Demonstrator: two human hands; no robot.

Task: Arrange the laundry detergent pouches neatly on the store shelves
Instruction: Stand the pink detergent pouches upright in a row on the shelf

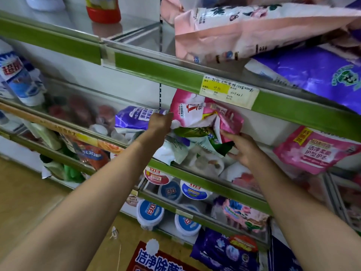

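We are mid-arrangement on the middle shelf (195, 173). Our left hand (160, 122) pinches the left edge of the pink-and-white pouch (195, 110), which sits crumpled atop a green pouch (197, 137). Our right hand (242, 147) curls its fingers around the lower right corner of the bundle, where pink and green film meet; which pouch it actually clamps we cannot tell.

Both pouches are soft, glossy plastic film, creased and slumped, with no rigid form. A purple pouch (134, 118) lies just beside them to the left; another pink pouch (316, 151) lies well apart on the right.

In our judgement, the next move calls for separating the two pouches, flattening the creases, and setting each squarely behind the green shelf rail.
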